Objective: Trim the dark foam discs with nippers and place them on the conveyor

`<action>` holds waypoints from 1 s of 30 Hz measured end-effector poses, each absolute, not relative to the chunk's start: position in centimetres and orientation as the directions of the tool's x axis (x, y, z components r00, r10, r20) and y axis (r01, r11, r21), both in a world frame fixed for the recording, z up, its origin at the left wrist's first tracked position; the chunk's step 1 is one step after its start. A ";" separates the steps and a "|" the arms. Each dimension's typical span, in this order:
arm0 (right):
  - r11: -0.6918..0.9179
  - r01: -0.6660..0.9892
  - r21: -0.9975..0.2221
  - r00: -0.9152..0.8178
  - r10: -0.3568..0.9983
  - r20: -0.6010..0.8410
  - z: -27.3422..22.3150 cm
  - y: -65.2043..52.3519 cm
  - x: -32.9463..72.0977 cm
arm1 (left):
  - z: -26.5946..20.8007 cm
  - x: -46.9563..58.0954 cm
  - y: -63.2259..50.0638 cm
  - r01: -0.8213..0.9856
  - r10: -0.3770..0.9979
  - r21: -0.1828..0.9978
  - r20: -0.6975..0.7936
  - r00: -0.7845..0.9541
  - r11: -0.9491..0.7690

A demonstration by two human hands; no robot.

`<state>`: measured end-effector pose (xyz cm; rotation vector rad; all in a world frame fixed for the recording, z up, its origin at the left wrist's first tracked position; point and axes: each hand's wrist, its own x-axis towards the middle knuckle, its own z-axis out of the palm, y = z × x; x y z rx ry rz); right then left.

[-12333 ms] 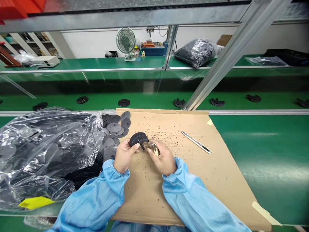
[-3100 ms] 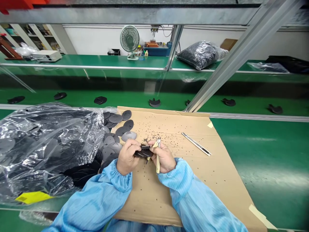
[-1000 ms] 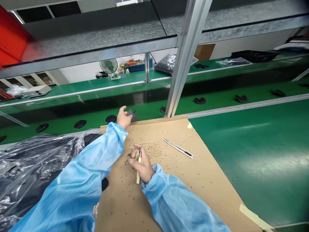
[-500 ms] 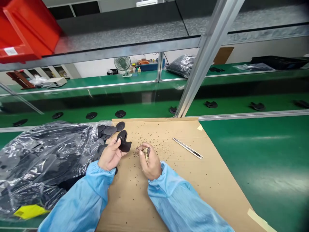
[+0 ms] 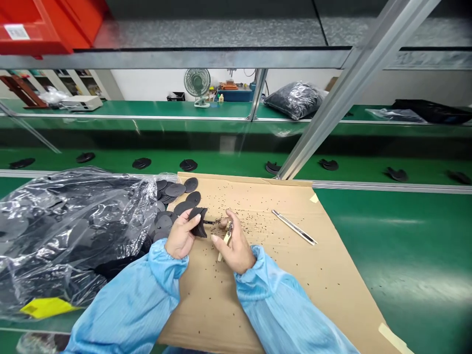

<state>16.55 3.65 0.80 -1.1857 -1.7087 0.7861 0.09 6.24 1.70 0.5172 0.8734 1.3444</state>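
Observation:
My left hand (image 5: 180, 238) is closed on a curved black plastic piece (image 5: 199, 227), pinched between thumb and fingers. A thin dark prong sticks out from it toward the right. In my right hand (image 5: 239, 250) lies a pair of nippers (image 5: 225, 243) with pale yellow handles, its head partly hidden by the fingers. A small gap separates the nippers from the black piece. Loose black discs (image 5: 175, 190) lie just beyond my left hand, spilling from a clear plastic bag (image 5: 73, 216). Tiny black bits are scattered on the cardboard (image 5: 280, 295) under both hands.
A slim utility knife (image 5: 294, 227) lies on the cardboard, right of my hands. Several stacks of black pieces (image 5: 188, 165) sit along the green belt behind. A slanted metal post (image 5: 332, 108) rises at the cardboard's far edge. A red bin (image 5: 55, 29) stands on the shelf above.
My left hand has turned the black piece, and its prong now points toward my right hand. The nippers have tilted and their handles show more. The head view has shifted slightly.

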 end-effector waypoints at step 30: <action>0.511 0.673 -0.534 -0.250 0.837 0.487 0.5 4.4 17.2 | 2.1 0.1 6.1 -0.638 0.948 0.715 -0.311 0.076 0.285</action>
